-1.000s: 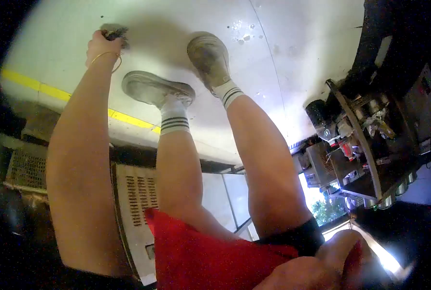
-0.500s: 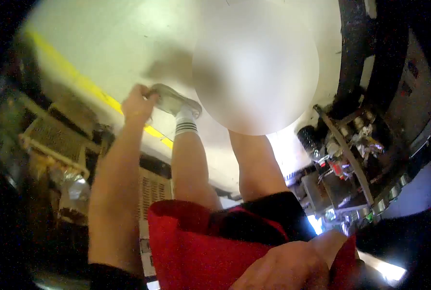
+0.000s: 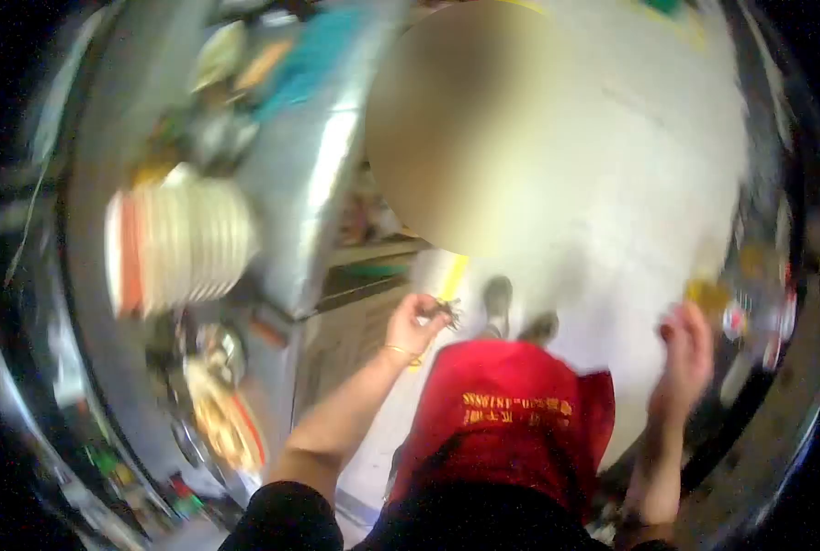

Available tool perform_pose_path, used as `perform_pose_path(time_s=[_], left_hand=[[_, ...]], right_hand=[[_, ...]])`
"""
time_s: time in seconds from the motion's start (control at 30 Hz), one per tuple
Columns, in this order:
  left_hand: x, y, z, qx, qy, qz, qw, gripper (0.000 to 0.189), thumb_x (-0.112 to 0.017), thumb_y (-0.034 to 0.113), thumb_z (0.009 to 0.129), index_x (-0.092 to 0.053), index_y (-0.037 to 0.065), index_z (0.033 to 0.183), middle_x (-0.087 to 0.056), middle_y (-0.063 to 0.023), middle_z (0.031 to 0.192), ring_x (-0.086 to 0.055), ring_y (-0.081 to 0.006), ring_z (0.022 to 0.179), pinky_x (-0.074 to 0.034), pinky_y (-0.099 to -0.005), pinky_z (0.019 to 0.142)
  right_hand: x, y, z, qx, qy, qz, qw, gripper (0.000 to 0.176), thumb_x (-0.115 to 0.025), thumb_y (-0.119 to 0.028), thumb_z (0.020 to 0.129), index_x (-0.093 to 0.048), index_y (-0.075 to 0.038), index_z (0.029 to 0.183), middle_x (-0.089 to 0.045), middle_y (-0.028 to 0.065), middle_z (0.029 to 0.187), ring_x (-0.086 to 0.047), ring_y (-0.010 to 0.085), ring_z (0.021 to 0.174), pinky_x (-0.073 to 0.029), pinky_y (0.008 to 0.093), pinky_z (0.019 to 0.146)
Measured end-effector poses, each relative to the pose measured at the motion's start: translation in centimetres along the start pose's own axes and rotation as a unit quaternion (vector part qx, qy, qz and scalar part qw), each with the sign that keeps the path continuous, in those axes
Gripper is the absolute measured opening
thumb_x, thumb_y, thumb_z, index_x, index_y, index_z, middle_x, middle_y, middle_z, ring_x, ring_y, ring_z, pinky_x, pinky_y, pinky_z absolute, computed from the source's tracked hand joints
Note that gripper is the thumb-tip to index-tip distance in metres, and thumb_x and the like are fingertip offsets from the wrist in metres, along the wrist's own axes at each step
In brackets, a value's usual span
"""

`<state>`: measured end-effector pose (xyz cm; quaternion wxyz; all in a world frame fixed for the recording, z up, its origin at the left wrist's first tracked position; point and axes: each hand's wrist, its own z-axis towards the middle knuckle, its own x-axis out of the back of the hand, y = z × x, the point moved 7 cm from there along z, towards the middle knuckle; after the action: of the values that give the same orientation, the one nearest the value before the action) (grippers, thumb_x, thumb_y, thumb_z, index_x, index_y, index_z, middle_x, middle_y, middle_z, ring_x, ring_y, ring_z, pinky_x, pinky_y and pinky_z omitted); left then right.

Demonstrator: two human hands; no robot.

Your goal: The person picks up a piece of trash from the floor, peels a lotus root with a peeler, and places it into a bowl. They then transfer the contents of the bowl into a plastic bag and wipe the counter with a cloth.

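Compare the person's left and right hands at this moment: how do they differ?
The left hand pinches a small dark object; the right hand shows nothing held, though blur hides its fingers. The left wrist wears a thin gold bangle; the right wrist looks bare. The left hand is beside the steel counter, the right near blurred clutter. Both are bare, flanking the red apron.

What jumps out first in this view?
The red apron with yellow lettering, low centre. At its upper left, the left hand pinches a small dark object. A blurred stack of white dishes shows at left, by the steel counter.
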<state>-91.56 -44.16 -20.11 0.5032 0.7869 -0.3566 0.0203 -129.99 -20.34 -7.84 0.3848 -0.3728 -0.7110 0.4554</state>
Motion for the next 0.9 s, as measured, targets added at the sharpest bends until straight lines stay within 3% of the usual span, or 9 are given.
perform_pose_path(time_s=[0.07,0.13,0.17,0.23,0.37,0.5,0.6,0.8,0.9], left_hand=[[6.0,0.0,-5.0,-0.011,0.107,0.028,0.994,0.036,-0.081,0.015,0.072,-0.057,0.005,0.098,-0.062,-0.0035,0.087,-0.058,-0.0143,0.083,-0.048,-0.0297,0.077],[9.8,-2.1,-10.8,0.006,0.195,0.031,0.98,0.04,-0.081,0.021,0.072,-0.058,0.005,0.101,-0.065,-0.0071,0.093,-0.061,-0.018,0.087,-0.049,-0.032,0.08],[11.5,-3.2,-13.7,0.036,0.225,0.057,0.972,0.042,-0.081,0.024,0.072,-0.059,0.005,0.102,-0.066,-0.0082,0.095,-0.062,-0.0195,0.089,-0.049,-0.0329,0.081],[14.5,-4.4,-19.5,0.049,0.28,0.016,0.959,0.044,-0.081,0.028,0.072,-0.059,0.006,0.104,-0.067,-0.0099,0.099,-0.063,-0.021,0.094,-0.049,-0.0341,0.084],[18.4,-6.4,-28.5,0.075,0.408,-0.023,0.91,0.043,-0.081,0.025,0.072,-0.06,0.006,0.104,-0.067,-0.0099,0.097,-0.063,-0.0203,0.093,-0.049,-0.034,0.085],[22.4,-10.1,-33.0,0.062,0.468,-0.102,0.876,0.04,-0.081,0.024,0.072,-0.062,0.007,0.102,-0.067,-0.0082,0.094,-0.062,-0.0201,0.094,-0.048,-0.0334,0.086],[27.5,-11.6,-34.0,0.011,0.513,-0.101,0.852,0.037,-0.08,0.024,0.072,-0.062,0.009,0.101,-0.066,-0.0073,0.091,-0.062,-0.0227,0.093,-0.047,-0.0349,0.088],[43.8,-7.4,-31.6,-0.077,0.537,0.082,0.836,0.042,-0.082,0.024,0.066,-0.062,0.01,0.1,-0.064,-0.0101,0.097,-0.058,-0.0295,0.098,-0.039,-0.043,0.098],[49.4,-7.6,-28.6,-0.034,0.501,0.213,0.838,0.045,-0.079,0.029,0.068,-0.061,0.011,0.106,-0.061,-0.0089,0.109,-0.052,-0.029,0.111,-0.027,-0.0485,0.106]], right_hand=[[-1.0,-14.1,-4.2,0.288,-0.011,0.059,0.956,0.033,-0.051,-0.013,0.092,-0.053,0.004,0.121,-0.062,0.0141,0.108,-0.059,0.0219,0.097,-0.048,0.0361,0.088],[-2.7,-27.5,-11.1,0.527,-0.085,0.177,0.827,0.041,-0.043,-0.029,0.096,-0.051,0.001,0.123,-0.061,0.0147,0.107,-0.058,0.0247,0.096,-0.046,0.0389,0.087],[-3.0,-32.3,-15.0,0.583,-0.103,0.3,0.748,0.041,-0.04,-0.031,0.097,-0.05,-0.003,0.125,-0.059,0.0127,0.113,-0.057,0.0254,0.102,-0.043,0.041,0.093],[-6.3,-37.0,-21.7,0.675,-0.17,0.363,0.619,0.042,-0.04,-0.032,0.097,-0.05,-0.003,0.126,-0.057,0.0122,0.115,-0.055,0.0251,0.104,-0.041,0.0415,0.094],[-12.3,-39.8,-31.2,0.729,-0.255,0.415,0.481,0.045,-0.04,-0.035,0.096,-0.048,-0.005,0.128,-0.054,0.0111,0.12,-0.051,0.0246,0.109,-0.039,0.0424,0.096],[-16.4,-39.8,-39.9,0.748,-0.295,0.439,0.402,0.048,-0.04,-0.038,0.096,-0.047,-0.006,0.13,-0.052,0.01,0.124,-0.047,0.024,0.114,-0.036,0.0434,0.099],[-19.5,-39.8,-46.4,0.759,-0.314,0.434,0.369,0.05,-0.04,-0.041,0.095,-0.046,-0.008,0.132,-0.05,0.0092,0.128,-0.044,0.0236,0.118,-0.034,0.0441,0.101],[-27.5,-37.9,-58.3,0.788,-0.322,0.41,0.328,0.054,-0.04,-0.045,0.095,-0.044,-0.01,0.135,-0.046,0.0076,0.135,-0.038,0.0227,0.125,-0.029,0.0456,0.105],[-30.5,-37.2,-62.6,0.797,-0.32,0.399,0.322,0.056,-0.04,-0.048,0.094,-0.043,-0.011,0.136,-0.043,0.0067,0.138,-0.035,0.0223,0.129,-0.027,0.0463,0.107]])
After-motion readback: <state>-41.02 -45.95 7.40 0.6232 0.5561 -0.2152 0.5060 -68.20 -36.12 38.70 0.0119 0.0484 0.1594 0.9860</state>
